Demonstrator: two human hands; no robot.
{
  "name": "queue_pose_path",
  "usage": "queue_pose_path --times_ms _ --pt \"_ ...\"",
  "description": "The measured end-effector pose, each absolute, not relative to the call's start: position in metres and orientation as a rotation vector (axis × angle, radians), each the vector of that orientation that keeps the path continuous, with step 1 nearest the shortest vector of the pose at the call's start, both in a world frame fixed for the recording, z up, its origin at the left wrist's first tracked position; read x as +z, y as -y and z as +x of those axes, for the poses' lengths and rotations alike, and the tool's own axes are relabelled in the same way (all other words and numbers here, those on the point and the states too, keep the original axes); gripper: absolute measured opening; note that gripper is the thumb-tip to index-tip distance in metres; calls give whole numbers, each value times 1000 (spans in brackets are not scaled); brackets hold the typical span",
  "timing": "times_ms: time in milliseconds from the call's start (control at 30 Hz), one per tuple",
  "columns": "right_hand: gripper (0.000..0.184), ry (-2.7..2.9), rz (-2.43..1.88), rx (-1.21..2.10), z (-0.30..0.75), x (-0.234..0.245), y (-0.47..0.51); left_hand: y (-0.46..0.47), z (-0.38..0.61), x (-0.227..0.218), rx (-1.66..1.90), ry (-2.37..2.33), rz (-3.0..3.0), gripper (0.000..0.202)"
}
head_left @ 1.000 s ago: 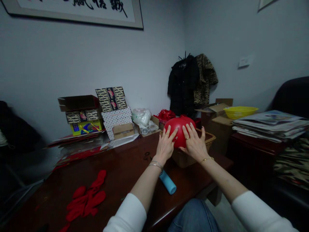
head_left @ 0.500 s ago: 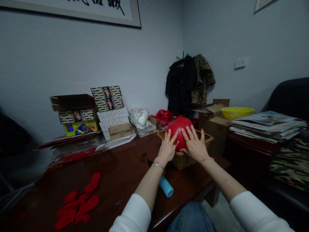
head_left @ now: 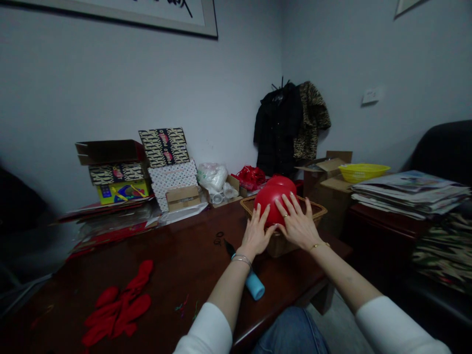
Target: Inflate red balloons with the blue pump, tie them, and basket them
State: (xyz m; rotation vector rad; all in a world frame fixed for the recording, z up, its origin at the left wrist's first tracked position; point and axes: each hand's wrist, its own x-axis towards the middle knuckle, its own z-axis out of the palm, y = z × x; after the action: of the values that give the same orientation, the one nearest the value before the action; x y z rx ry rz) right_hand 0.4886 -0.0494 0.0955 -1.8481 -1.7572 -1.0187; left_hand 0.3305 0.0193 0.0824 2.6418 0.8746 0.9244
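Note:
Both my hands are on a rounded red balloon [head_left: 271,201] at the wicker basket [head_left: 317,210]. My left hand [head_left: 255,233] presses its lower left side, fingers spread over the surface. From the right, my right hand [head_left: 298,223] curves over the front, its thumb low and close to my left thumb. Another red rounded lobe shows just behind; whether it is a separate balloon I cannot tell. Below my left wrist lies a light blue tube with a black pointed tip, like a balloon pump [head_left: 255,285]. Limp red balloons [head_left: 120,309] lie in a bunch at the table's left.
Patterned boxes [head_left: 164,147] and a yellow box [head_left: 123,191] are stacked at the table's far left. A clear plastic bag [head_left: 213,177] and a red bundle [head_left: 250,176] stand behind the basket. To the right are cardboard boxes, a yellow basin [head_left: 363,172] and stacked papers [head_left: 405,194].
My hands stay on the red balloon and have shifted slightly, the thumbs now closer together. The rear red lobe shows more distinctly. The camera view has moved a little.

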Motion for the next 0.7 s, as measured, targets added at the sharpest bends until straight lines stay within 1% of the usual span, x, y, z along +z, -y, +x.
queue_pose_path --times_ms 267,600,700 --pt "56 1733 -1797 -1022 481 102 55 -18 317 82 924 -891 2644 59" --pt "57 1654 -1792 -1051 470 108 50 -15 293 92 950 -997 2721 60" --pt "60 1637 -1759 -1058 462 109 47 -16 280 94 971 -1043 2749 61"
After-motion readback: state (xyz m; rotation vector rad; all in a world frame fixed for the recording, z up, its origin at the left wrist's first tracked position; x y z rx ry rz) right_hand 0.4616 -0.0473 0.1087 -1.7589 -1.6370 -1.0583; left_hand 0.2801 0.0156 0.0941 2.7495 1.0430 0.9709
